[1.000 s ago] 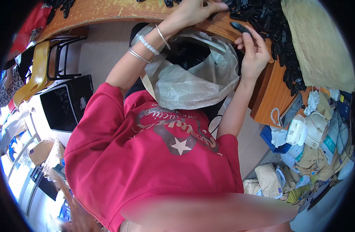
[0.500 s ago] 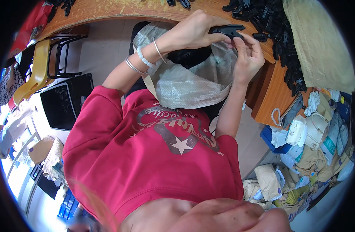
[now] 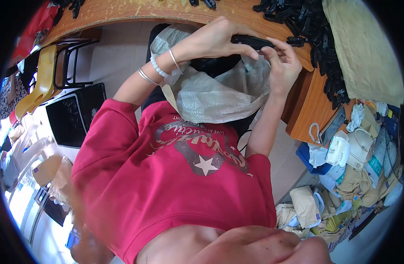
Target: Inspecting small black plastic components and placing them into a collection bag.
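Nearest is the red shirt (image 3: 175, 176), with pale lettering in several sizes and a white star (image 3: 205, 166) printed across its front; the lettering appears upside down.

Beyond it, towards 12 o'clock, the left hand (image 3: 218, 38), with bracelets on its wrist, is partly closed, thumb below and fingers above, with hold of one end of a black plastic piece (image 3: 253, 42). The right hand (image 3: 283, 66), nearer 2 o'clock, has its fingers curled and pinches the other end between thumb and forefinger. The piece sits at about 1 o'clock, over the edge of the sack: long, narrow, dark all over, smooth and slightly shiny. Any mark on it is too small to tell.

Below the hands, a pale woven sack (image 3: 219, 99) gapes open, dark inside. Past it the wooden desk (image 3: 145, 11), its top scuffed, curves from 11 to 2 o'clock. A heap of similar black parts (image 3: 323, 48) lies on it at 1 to 2 o'clock, beside a beige cloth (image 3: 364, 48).

Farther off, a yellow chair (image 3: 43, 83) stands at 10 o'clock. Around 4 o'clock are bags, wrappings and a white packet (image 3: 338, 148) whose print is too small to read.
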Tool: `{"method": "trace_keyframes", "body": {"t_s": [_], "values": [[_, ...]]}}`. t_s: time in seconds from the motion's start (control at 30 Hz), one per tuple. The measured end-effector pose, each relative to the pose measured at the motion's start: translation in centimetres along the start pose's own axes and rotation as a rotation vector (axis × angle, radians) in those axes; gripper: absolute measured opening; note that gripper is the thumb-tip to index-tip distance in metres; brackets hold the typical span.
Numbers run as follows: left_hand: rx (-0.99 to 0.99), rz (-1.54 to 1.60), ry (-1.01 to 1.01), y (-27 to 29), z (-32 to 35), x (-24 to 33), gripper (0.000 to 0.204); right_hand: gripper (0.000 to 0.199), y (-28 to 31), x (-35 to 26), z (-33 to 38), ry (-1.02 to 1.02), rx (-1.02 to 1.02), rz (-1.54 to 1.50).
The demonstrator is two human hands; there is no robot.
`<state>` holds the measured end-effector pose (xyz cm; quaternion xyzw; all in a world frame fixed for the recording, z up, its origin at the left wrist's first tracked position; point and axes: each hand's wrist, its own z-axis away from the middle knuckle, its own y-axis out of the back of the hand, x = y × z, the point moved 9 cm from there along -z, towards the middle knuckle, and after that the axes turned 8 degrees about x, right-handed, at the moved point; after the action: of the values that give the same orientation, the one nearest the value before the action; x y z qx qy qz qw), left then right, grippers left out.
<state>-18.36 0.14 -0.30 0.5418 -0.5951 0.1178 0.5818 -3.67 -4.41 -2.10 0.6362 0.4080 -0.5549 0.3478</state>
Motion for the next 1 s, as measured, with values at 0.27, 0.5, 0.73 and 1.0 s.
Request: {"method": "trace_keyframes", "body": {"t_s": [0.27, 0.5, 0.73, 1.0], "values": [[0.012, -0.123, -0.192, 0.2, -1.8, 0.1, 0.031, 0.012, 5.6, -1.5, -3.6, 0.477, 0.25, 0.905], [0.143, -0.561, -0.365, -1.1, -8.9, -1.1, 0.012, 0.012, 2.5, -2.1, -4.4, 0.574, 0.066, 0.907], [0.149, -0.567, -0.304, 0.1, -7.0, -1.2, 0.012, 0.015, 1.8, -1.4, -6.0, 0.368, -0.066, 0.886], [0.4, -0.174, -0.179, 1.5, -2.1, -0.1, 0.022, 0.028, -0.5, 0.1, -6.0, 0.23, -0.077, 0.817]]}}
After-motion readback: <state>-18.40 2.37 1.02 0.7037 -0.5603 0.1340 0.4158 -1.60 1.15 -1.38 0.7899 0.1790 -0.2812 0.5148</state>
